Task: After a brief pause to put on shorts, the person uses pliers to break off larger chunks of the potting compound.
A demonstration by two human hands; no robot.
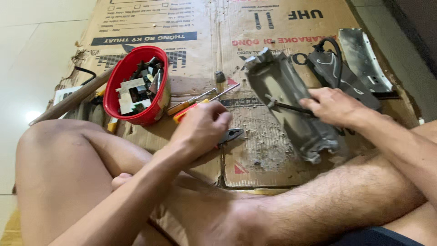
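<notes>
I sit cross-legged on flattened cardboard [255,45]. My right hand [334,105] grips a grey metal casing [291,105], long and trough-shaped, tilted up off the cardboard with a dark rod across its inside. My left hand [200,127] is closed over the handles of pliers [232,135] lying on the cardboard; the dark jaws stick out to the right. An orange-handled screwdriver [189,104] lies just beyond that hand, with a second thin tool beside it.
A red bowl [119,77] full of small electronic parts stands at the left. A wooden stick [73,99] lies left of it. A dark cover with a black cable [337,68] and a shiny metal plate [364,59] lie at the right. White tiled floor surrounds the cardboard.
</notes>
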